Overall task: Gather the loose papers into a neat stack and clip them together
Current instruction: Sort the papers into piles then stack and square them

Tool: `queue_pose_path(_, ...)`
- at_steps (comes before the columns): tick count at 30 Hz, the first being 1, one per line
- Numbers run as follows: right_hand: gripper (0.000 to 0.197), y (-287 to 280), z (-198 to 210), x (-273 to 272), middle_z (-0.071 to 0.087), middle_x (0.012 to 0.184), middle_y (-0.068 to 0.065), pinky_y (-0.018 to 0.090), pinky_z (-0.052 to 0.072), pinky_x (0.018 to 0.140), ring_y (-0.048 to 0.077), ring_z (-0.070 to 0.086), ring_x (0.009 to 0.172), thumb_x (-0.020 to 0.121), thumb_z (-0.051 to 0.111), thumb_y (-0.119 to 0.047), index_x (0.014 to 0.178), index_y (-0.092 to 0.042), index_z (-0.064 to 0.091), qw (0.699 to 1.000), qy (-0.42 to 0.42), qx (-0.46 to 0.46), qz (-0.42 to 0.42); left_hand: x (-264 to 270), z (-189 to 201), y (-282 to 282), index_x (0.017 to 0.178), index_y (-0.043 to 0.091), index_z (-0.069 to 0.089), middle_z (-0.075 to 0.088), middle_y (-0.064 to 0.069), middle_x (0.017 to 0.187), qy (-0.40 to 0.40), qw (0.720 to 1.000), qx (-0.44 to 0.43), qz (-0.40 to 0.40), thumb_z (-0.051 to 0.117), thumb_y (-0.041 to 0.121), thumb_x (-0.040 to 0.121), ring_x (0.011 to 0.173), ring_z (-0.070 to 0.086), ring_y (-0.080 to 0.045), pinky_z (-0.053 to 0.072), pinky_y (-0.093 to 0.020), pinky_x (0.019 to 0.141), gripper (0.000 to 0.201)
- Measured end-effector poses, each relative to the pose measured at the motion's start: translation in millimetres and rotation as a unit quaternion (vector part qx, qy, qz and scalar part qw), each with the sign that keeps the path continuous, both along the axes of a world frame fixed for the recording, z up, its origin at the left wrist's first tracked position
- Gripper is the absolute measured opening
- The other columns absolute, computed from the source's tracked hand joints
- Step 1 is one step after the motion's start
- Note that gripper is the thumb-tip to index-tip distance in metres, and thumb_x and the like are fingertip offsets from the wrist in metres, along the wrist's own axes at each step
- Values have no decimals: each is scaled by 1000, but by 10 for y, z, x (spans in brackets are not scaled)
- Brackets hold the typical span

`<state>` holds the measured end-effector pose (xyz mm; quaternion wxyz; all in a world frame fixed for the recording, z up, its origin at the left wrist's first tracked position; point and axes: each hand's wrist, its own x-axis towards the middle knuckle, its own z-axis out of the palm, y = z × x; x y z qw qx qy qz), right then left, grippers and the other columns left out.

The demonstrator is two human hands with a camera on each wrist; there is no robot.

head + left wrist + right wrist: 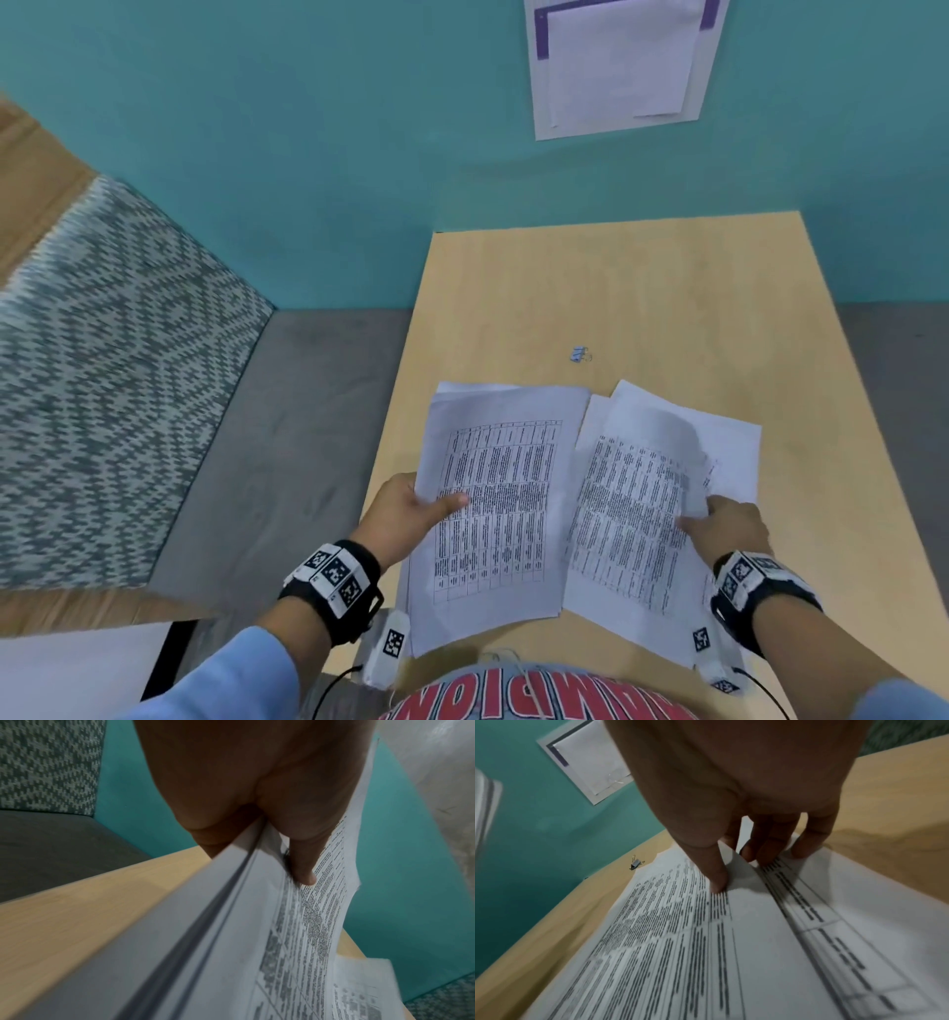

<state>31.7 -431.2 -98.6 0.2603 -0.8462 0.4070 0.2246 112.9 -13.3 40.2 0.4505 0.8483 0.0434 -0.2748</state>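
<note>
My left hand (411, 506) grips a bundle of printed sheets (493, 509) by its left edge, thumb on top; the left wrist view shows the thumb (306, 866) pressing the top page (295, 943) with fingers underneath. My right hand (729, 524) pinches the right edge of the top sheet (631, 514) of a second, fanned pile on the table; in the right wrist view the thumb (716, 876) lies on the lifted page (675, 933) and the fingers sit under it on the sheet below (859, 923). A small blue binder clip (580, 354) (636, 863) lies beyond the papers.
The light wooden table (590, 288) stands against a teal wall (308, 128) with a pinned paper notice (621, 61). A grey sofa with a patterned back (113, 370) is to the left.
</note>
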Motion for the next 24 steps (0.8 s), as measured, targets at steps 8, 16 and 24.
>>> queue_pose_path(8, 103, 70, 465, -49, 47, 135, 31, 51, 51, 94, 44, 52, 125, 58, 101, -35, 135, 6, 47, 990, -39, -18, -132, -234, 117, -51, 67, 3, 55, 32, 8, 51, 4, 1000, -12, 23, 85, 44, 88, 43, 29, -11, 32, -22, 49, 55)
queue_pose_path(16, 86, 79, 335, 180, 68, 107, 20, 41, 61, 81, 35, 70, 96, 47, 92, -59, 111, -7, 65, 994, 28, 45, -100, -290, 161, 5, 103, 12, 80, 79, -26, 95, 8, 1000, -8, 26, 86, 62, 79, 85, 78, -43, 62, -59, 87, 56)
queue_pose_path(24, 39, -4, 672, -157, 78, 110, 12, 46, 56, 96, 32, 72, 98, 85, 84, -13, 123, -11, 72, 954, -189, 199, -121, -183, 251, 148, 104, 16, 82, 86, 1, 95, -11, 997, 0, 71, 84, 32, 90, 86, 83, -15, 67, -39, 84, 21)
